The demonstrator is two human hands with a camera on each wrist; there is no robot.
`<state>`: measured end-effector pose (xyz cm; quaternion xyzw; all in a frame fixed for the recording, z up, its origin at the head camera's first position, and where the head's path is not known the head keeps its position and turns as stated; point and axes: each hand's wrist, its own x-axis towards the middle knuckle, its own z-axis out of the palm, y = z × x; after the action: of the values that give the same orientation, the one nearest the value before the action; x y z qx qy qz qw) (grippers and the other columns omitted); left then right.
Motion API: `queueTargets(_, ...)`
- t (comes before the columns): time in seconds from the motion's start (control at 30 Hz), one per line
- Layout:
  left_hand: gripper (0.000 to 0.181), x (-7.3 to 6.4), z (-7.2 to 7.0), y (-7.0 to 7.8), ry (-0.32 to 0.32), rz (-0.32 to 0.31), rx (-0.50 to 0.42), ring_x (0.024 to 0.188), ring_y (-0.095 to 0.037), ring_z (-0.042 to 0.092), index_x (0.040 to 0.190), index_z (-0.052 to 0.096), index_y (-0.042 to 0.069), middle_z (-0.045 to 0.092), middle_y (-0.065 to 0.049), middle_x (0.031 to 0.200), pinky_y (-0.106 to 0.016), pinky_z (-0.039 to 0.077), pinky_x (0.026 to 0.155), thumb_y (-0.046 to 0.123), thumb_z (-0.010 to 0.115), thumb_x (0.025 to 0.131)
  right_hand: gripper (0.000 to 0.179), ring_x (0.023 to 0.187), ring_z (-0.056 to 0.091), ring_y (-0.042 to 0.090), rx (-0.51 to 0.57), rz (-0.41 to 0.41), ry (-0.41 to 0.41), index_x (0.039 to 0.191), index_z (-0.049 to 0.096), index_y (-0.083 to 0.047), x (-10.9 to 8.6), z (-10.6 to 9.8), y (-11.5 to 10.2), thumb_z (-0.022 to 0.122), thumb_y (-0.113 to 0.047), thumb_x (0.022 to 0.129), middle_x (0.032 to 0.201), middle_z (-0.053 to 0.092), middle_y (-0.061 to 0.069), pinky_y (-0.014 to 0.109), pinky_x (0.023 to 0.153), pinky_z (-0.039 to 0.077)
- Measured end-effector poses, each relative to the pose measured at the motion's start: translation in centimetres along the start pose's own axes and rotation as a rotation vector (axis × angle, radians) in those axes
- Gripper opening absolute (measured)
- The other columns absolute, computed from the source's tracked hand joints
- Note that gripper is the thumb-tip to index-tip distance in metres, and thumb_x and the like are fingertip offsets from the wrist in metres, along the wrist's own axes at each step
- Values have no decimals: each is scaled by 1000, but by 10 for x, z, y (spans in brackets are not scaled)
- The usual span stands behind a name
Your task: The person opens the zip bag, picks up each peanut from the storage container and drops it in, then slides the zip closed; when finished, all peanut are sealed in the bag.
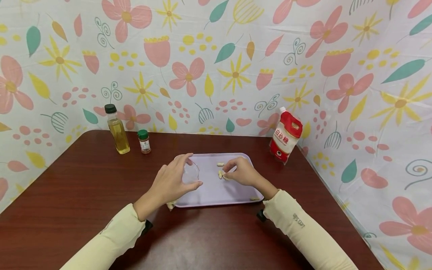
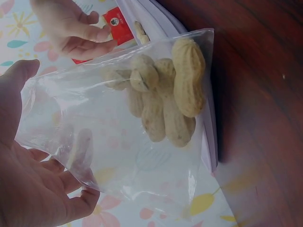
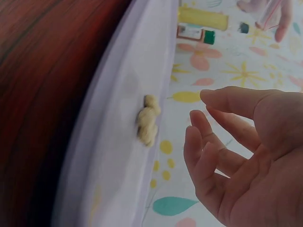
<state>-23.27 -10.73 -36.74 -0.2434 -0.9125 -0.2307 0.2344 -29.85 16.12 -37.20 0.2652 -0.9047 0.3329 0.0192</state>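
Item: clear plastic bag [image 2: 118, 142], held open over the left part of the lilac tray [image 1: 216, 191], mouth turned toward the right hand [image 1: 243, 173]. Contents: several peanuts in the shell [image 2: 165, 104], bunched at the bottom of the bag.

Left hand [image 1: 170, 183]: grip grasping the bag, thumb on one side of the film, fingers curled under the other.

Right hand: fingers bent over the loose peanuts [image 1: 221, 174] at mid-tray; from the head view appears to pinch one; in the right wrist view, fingers [image 3: 222, 142] loosely curled with nothing visible between them. Cannot tell for certain.

Handling, as judged: bag very light, limp, thin and slick; no shape of its own; best taken at the rim, film pinched between thumb and fingers to hold the mouth wide. Peanuts light, dry, rough-shelled, easy to pinch across the waist; shells brittle under hard pressure.

Other stock on the tabletop [image 1: 84, 210]: oil bottle [image 1: 117, 129], small green-capped jar [image 1: 144, 141], red-and-white pouch [image 1: 286, 139].

View notes: head view alone gives the whole layout and both hands; bag scarcely visible there. Left wrist view alone shows the bag's filling and the film's creases. Right wrist view alone shows one stray peanut [image 3: 147, 120] on the tray close up.
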Motion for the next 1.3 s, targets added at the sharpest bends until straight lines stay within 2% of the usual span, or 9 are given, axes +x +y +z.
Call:
queueTargets(0.2,88,0,-2,1,-2,3,3,88,-15,58,142,47,8,62,2,113,-31,42,63,54,80,75,8,85,68,24,-84,19,-43,86,76,-2,0,2,11,80,-6,81,81,74,3,35,76,51)
queueTargets(0.4,88,1,-3,0,-2,-3,6,88,-14,58,141,47,8,62,3,112,-30,41,63,55,80,74,5,78,67,13,-136,26,-72,84,76,-4,0,4,17,79,-7,80,77,73,0,31,73,50)
queueTargets(0.63,88,1,-5,1,-10,-8,-1,89,-15,58,142,47,8,62,3,112,-30,41,63,55,80,74,4,72,61,9,-136,141,-110,82,75,-7,0,10,18,79,-7,81,76,70,-3,30,69,50)
queueTargets(0.77,88,1,-6,1,-11,-13,-5,89,-14,58,142,47,8,62,3,112,-31,41,63,54,80,75,5,72,60,9,-150,154,-104,81,74,-9,1,14,18,78,-6,82,77,70,-3,29,68,49)
queueTargets(1.1,87,-1,-4,2,-28,-18,-45,84,-14,58,143,45,10,61,1,116,-32,45,65,53,79,76,3,67,58,8,-161,118,-69,81,75,-9,-1,12,11,77,-10,82,75,70,-4,27,62,47)
queueTargets(1.3,86,-2,-4,1,-20,-23,-42,83,-14,58,142,46,10,61,2,115,-33,45,65,54,80,75,6,78,65,15,-134,39,-36,86,76,-8,-4,4,-7,75,-5,80,80,71,-2,33,71,51)
